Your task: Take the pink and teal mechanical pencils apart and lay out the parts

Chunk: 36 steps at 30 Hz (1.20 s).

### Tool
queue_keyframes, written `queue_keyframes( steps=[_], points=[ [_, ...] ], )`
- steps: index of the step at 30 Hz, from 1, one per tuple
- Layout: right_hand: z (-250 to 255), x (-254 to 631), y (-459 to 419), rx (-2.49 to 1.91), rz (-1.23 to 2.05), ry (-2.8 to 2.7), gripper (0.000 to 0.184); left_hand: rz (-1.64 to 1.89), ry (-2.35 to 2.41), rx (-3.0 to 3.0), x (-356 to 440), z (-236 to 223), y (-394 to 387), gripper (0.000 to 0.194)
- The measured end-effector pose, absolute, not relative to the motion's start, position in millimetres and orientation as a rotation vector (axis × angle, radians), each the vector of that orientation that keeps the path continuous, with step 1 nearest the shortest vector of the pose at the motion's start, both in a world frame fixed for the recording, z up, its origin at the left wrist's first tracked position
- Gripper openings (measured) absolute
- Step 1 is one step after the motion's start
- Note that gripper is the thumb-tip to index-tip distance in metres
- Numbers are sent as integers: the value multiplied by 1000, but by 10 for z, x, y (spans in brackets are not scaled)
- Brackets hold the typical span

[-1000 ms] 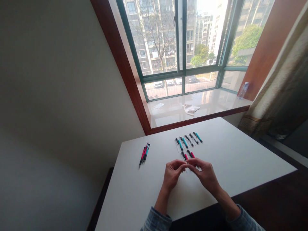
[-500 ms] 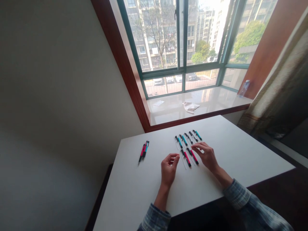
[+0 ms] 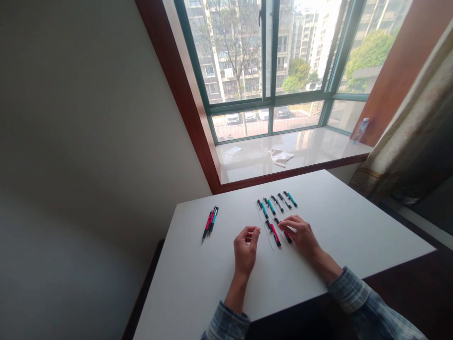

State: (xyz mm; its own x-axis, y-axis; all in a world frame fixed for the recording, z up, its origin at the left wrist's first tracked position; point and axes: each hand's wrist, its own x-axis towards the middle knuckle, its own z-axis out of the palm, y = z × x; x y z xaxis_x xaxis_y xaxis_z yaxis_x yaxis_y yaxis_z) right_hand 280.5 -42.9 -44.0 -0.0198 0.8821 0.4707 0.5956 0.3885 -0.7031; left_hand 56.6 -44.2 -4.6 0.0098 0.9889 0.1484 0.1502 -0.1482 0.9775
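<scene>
"Two plaid sleeves [image 3: 229,320] came in nearest. What were the hands doing?"

"The left hand [image 3: 245,250] hovered over the white worktop [image 3: 198,278], thumb and fingers [image 3: 257,231] pressed together at the tips. I couldn't tell whether they pinched anything small."

"And the right hand [image 3: 303,236]?"

"It was over the right-hand pink pen body [image 3: 288,237], partly covering it. Its fingers were bent and close together, but I couldn't make out whether they touched or gripped it."

"What lay between the hands?"

"Another pink pen body [image 3: 275,235], with a black clip piece by its upper end and a thin pale rod [image 3: 270,242] just beside it."

"Any more pens?"

"Three whole ones, the pen cluster [image 3: 211,222], lay well apart to the left, two pink and one teal. Beyond the pink pair ran a slanting row of pen parts [image 3: 271,206], teal and black."

"And past the worktop?"

"A crumpled cloth [image 3: 281,157], a flat pale sheet [image 3: 233,150] and a clear bottle [image 3: 360,131] stood or lay on the windowsill [image 3: 311,145]. Outside were parked cars [image 3: 232,118], trees and buildings."
</scene>
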Motion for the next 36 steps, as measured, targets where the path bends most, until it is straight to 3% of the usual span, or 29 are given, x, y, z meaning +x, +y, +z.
queue_keyframes(
  steps=[16,29,36],
  points=[
    [-562,2844,-370,-1348,403,-1727,19,1256,1283,1419,569,-43,-442,33],
    [-439,2798,-427,-1396,359,-1577,29,1255,1367,1482,556,-60,-466,33],
    [-454,2799,-435,-1437,365,-1544,34,1389,1788,1732,-130,-76,-479,22]
  ],
)
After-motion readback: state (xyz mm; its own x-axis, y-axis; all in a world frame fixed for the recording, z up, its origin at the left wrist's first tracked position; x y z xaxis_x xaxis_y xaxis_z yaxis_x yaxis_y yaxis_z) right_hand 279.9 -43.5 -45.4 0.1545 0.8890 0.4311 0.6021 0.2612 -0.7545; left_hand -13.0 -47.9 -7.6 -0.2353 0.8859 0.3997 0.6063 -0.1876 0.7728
